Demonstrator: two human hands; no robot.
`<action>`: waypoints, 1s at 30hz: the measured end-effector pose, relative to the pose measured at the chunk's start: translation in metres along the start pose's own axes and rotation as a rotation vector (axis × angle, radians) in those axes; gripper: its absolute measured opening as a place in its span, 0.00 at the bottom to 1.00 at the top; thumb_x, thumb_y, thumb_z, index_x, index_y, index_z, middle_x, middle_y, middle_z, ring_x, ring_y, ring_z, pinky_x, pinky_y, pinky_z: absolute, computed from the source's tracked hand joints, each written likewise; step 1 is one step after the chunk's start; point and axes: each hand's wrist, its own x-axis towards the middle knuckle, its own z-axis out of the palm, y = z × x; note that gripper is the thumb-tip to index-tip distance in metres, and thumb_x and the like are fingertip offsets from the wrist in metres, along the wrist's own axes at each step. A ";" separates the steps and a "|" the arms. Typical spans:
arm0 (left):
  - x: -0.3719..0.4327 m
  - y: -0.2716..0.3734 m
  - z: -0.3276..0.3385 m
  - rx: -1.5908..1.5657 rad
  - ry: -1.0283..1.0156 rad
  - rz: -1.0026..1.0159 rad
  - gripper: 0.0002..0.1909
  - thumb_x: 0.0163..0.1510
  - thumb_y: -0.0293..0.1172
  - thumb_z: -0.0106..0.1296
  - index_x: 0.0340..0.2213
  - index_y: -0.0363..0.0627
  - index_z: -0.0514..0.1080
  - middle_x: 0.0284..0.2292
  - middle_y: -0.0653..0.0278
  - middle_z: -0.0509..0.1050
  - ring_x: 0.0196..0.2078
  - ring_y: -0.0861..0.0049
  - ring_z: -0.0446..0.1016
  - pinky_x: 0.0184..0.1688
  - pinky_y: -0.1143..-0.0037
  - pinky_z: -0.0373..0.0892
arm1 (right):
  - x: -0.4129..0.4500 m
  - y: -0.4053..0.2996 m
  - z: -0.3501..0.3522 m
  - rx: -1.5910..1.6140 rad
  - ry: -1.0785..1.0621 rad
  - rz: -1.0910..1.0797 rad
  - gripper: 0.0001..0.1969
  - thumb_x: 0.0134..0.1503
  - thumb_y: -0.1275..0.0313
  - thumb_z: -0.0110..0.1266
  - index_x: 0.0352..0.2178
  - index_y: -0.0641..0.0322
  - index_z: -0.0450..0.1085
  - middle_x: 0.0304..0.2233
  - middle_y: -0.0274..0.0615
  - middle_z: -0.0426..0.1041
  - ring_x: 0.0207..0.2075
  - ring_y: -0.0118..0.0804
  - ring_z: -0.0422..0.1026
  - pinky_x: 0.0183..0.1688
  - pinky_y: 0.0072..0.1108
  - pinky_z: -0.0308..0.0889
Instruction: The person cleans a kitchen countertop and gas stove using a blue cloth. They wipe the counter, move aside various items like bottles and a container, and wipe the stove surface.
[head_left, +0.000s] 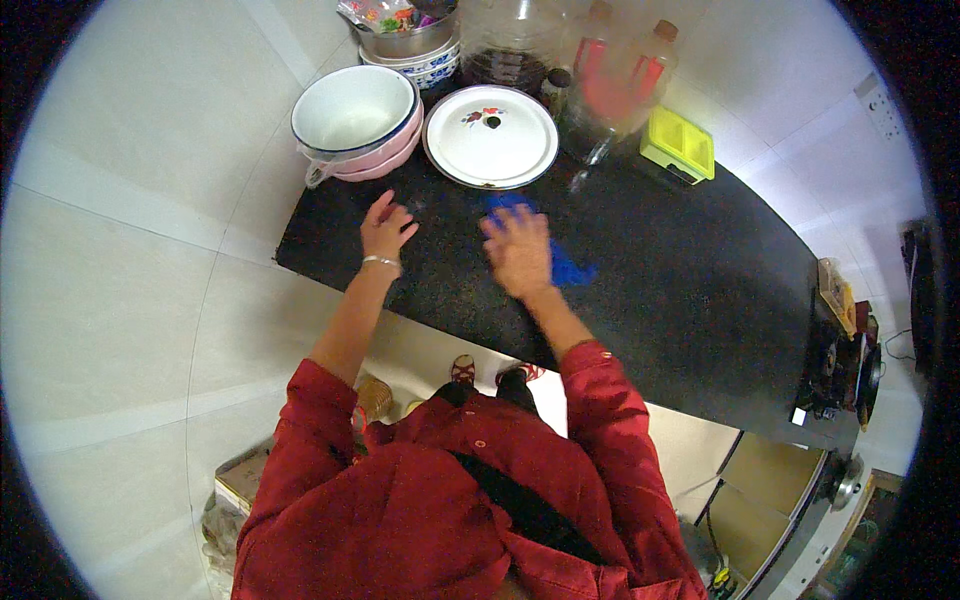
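Note:
My right hand (520, 251) lies over a blue cloth (571, 266) on the black countertop (675, 300). Part of the cloth shows past the fingertips and part to the right of the palm; the rest is hidden under the hand. Further left, my left hand (385, 231) is held with its fingers apart and nothing in it, a bracelet on the wrist. Beyond it stands a white enamel basin (354, 109) with a dark blue rim, stacked in pink basins (382, 163). Past my right hand sits a white enamel lid (487, 154) with a floral print and a black knob.
A metal bowl (409, 41) sits on blue-patterned bowls (435, 73) at the back. Nearby are a large clear plastic jug (510, 37), blurred plastic bottles (652, 64) and a yellow-green divided box (679, 146). A gas stove (832, 367) is at far right. Tiled walls (150, 225) enclose the counter.

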 end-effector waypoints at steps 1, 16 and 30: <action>0.002 -0.004 -0.018 -0.013 0.003 0.005 0.24 0.50 0.21 0.52 0.50 0.46 0.65 0.36 0.64 0.68 0.37 0.73 0.71 0.44 0.66 0.73 | -0.009 0.028 0.003 -0.062 0.114 0.044 0.17 0.54 0.63 0.47 0.45 0.50 0.69 0.50 0.40 0.64 0.53 0.49 0.58 0.54 0.46 0.52; -0.058 -0.020 -0.152 0.075 0.235 0.284 0.17 0.50 0.18 0.48 0.43 0.42 0.71 0.36 0.64 0.71 0.35 0.79 0.71 0.39 0.77 0.72 | -0.086 0.086 -0.052 0.071 0.442 0.344 0.16 0.50 0.68 0.56 0.43 0.53 0.70 0.41 0.49 0.70 0.42 0.50 0.66 0.47 0.35 0.61; -0.085 -0.028 -0.203 0.244 0.236 0.426 0.15 0.50 0.20 0.48 0.42 0.39 0.71 0.34 0.64 0.73 0.34 0.81 0.70 0.40 0.79 0.69 | -0.011 -0.050 0.013 -0.025 -0.025 -0.065 0.19 0.54 0.60 0.47 0.48 0.46 0.67 0.51 0.37 0.65 0.52 0.51 0.59 0.53 0.44 0.53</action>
